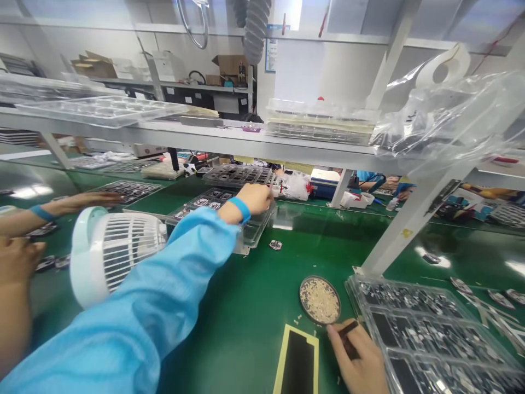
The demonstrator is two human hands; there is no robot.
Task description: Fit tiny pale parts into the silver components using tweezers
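Tray [258, 232] left of dish [302, 294]: probably light, stiff; hold by rim. Left hand [255, 198]: grip unclear; right hand [363, 358] holds dark tool [348, 328].

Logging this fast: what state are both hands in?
Left hand: curled at plastic tray; can't tell if holding anything.
Right hand: holding a dark slender tool.

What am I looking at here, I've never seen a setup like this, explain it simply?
There's no machine: these are a person's bare hands, seen from a camera worn on their head. The blue-sleeved left hand is at clear trays; whether it holds anything is hidden. The right hand holds a slim dark tool beside a round dish of pale bits. On the green table also lie a yellow-edged black pad and a divided tray of small parts. The hands at far left aren't theirs.
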